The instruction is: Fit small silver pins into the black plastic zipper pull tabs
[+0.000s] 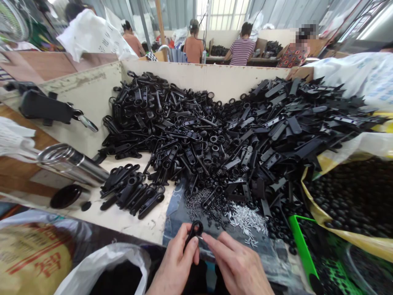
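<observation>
In front of the black clip heap (196, 139), your left hand (175, 262) pinches a black plastic clip (189, 239) by its narrow shank, loop upward. It looks light and stiff, so the shank gives the surest hold. Your right hand (236, 264), fingers almost closed, meets the loop; whether it holds a tiny metal pin, you cannot tell. Loose silvery pins (245, 221) lie along the heap's front edge.

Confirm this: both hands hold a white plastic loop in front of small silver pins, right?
No: the head view shows the plastic loop is black, not white. The left hand and right hand do hold it in front of the small silver pins.
</observation>
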`<state>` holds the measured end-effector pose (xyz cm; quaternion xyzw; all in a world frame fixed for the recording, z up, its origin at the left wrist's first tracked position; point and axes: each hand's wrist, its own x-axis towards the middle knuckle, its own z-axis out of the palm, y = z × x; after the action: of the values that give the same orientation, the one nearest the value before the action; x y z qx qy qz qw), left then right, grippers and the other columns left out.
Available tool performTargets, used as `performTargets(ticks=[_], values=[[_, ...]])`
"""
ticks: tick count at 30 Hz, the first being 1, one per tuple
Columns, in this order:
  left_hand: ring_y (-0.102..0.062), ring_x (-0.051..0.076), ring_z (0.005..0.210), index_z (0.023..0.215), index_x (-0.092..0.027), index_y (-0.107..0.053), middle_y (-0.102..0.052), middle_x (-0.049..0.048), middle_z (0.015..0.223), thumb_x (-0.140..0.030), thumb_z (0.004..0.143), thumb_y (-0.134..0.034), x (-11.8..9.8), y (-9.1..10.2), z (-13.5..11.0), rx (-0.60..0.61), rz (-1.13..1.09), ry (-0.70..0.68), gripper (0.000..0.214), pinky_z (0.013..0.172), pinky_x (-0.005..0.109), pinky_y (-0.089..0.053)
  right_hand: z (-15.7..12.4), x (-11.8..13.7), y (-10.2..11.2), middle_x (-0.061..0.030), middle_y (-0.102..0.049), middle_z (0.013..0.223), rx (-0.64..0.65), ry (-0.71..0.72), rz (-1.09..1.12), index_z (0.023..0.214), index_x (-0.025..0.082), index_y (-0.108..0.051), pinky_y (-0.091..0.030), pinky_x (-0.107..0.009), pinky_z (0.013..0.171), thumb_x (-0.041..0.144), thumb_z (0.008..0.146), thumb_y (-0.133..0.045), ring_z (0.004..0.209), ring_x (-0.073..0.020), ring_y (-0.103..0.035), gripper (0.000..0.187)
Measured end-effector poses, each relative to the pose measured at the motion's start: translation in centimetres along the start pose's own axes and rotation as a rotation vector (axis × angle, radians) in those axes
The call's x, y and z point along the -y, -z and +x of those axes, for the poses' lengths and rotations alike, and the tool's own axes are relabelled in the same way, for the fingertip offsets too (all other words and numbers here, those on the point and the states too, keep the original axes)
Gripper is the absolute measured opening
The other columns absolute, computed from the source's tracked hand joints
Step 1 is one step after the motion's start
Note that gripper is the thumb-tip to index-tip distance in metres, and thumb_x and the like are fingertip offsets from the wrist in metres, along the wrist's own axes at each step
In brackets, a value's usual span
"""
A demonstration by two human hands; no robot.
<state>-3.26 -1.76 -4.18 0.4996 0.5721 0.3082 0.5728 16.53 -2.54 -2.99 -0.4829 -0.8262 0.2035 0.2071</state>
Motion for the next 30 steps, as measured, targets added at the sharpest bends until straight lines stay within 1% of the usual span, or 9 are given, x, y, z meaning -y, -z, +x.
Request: performTargets(ticks=[5, 10, 13, 18, 21, 23, 26, 28, 30], values=[[-0.053, 0.016, 0.06, 0.097, -0.021, -0.063, -0.06, -0.0021, 0.062, -0.056, 0.095, -0.052, 0.0, -0.2, 0.1, 0.019, -0.015, -0.006, 0.036, 0.06, 0.025, -0.041, -0.1, 0.0, 0.0, -0.0044, -0.068, 0.089, 0.014, -0.008, -0.01, 0.135, 0.024, -0.061, -0.055, -0.019, 0.059, 0.016, 0.105, -0.036, 0.071, -0.0153, -0.073, 0.04], [-0.055, 0.016, 0.06, 0.094, -0.021, -0.063, -0.064, -0.0005, 0.064, -0.056, 0.094, -0.053, -0.2, -0.4, 0.1, -0.012, -0.011, 0.005, 0.036, 0.057, 0.025, -0.041, -0.1, 0.0, -0.6, -0.0034, -0.068, 0.087, -0.02, -0.012, -0.042, 0.133, 0.025, -0.061, -0.053, -0.018, 0.058, 0.013, 0.102, -0.035, 0.068, -0.0137, -0.072, 0.042], [-0.057, 0.017, 0.061, 0.095, -0.021, -0.062, -0.063, -0.0007, 0.063, -0.055, 0.095, -0.05, -0.1, -0.6, 0.2, -0.031, 0.021, -0.008, 0.035, 0.059, 0.026, -0.042, -0.4, 0.1, -1.5, -0.0035, -0.068, 0.085, -0.087, -0.01, -0.101, 0.131, 0.024, -0.062, -0.052, -0.019, 0.055, 0.011, 0.1, -0.034, 0.065, -0.0144, -0.071, 0.044], [-0.059, 0.019, 0.063, 0.102, -0.021, -0.06, -0.061, -0.0019, 0.063, -0.05, 0.098, -0.045, 0.3, -0.9, 0.2, -0.05, 0.094, -0.001, 0.033, 0.066, 0.029, -0.044, -0.6, 0.5, -2.2, -0.0043, -0.072, 0.088, -0.091, 0.002, -0.234, 0.13, 0.02, -0.062, -0.05, -0.019, 0.052, 0.005, 0.091, -0.04, 0.067, -0.0151, -0.072, 0.047], [-0.059, 0.019, 0.062, 0.104, -0.021, -0.059, -0.06, -0.0027, 0.063, -0.05, 0.098, -0.044, 0.6, -1.2, 0.1, -0.066, 0.103, 0.009, 0.033, 0.067, 0.029, -0.044, -0.6, 0.8, -2.6, -0.005, -0.075, 0.088, -0.122, 0.036, -0.301, 0.127, 0.017, -0.063, -0.048, -0.018, 0.048, 0.003, 0.086, -0.044, 0.062, -0.0141, -0.071, 0.047], [-0.058, 0.019, 0.061, 0.102, -0.021, -0.06, -0.059, -0.0028, 0.063, -0.05, 0.097, -0.046, 0.8, -1.3, 0.1, -0.09, 0.086, 0.02, 0.033, 0.065, 0.029, -0.044, -0.6, 1.1, -3.2, -0.0057, -0.076, 0.089, -0.134, 0.03, -0.331, 0.127, 0.016, -0.062, -0.048, -0.019, 0.046, 0.002, 0.082, -0.046, 0.061, -0.0146, -0.071, 0.049], [-0.057, 0.018, 0.058, 0.097, -0.022, -0.061, -0.057, -0.0034, 0.059, -0.051, 0.096, -0.049, 0.9, -1.5, 0.1, -0.153, 0.056, 0.029, 0.032, 0.063, 0.028, -0.043, -0.9, 1.3, -4.3, -0.0074, -0.077, 0.094, -0.147, -0.029, -0.358, 0.127, 0.017, -0.062, -0.049, -0.021, 0.047, 0.0, 0.08, -0.047, 0.062, -0.0168, -0.071, 0.053], [-0.056, 0.018, 0.057, 0.095, -0.022, -0.063, -0.057, -0.0036, 0.058, -0.053, 0.094, -0.052, 0.9, -1.5, 0.3, -0.17, 0.027, 0.032, 0.032, 0.061, 0.028, -0.043, -1.0, 1.5, -4.8, -0.008, -0.076, 0.098, -0.138, -0.064, -0.362, 0.128, 0.017, -0.062, -0.05, -0.023, 0.048, -0.001, 0.082, -0.049, 0.064, -0.0175, -0.071, 0.051], [-0.055, 0.017, 0.055, 0.094, -0.022, -0.063, -0.057, -0.0037, 0.057, -0.056, 0.09, -0.058, 1.1, -1.3, 0.6, -0.156, -0.022, 0.048, 0.035, 0.059, 0.027, -0.044, -0.9, 1.6, -4.9, -0.0077, -0.076, 0.098, -0.111, -0.08, -0.356, 0.13, 0.017, -0.06, -0.05, -0.024, 0.049, 0.0, 0.085, -0.051, 0.066, -0.0181, -0.07, 0.049]])
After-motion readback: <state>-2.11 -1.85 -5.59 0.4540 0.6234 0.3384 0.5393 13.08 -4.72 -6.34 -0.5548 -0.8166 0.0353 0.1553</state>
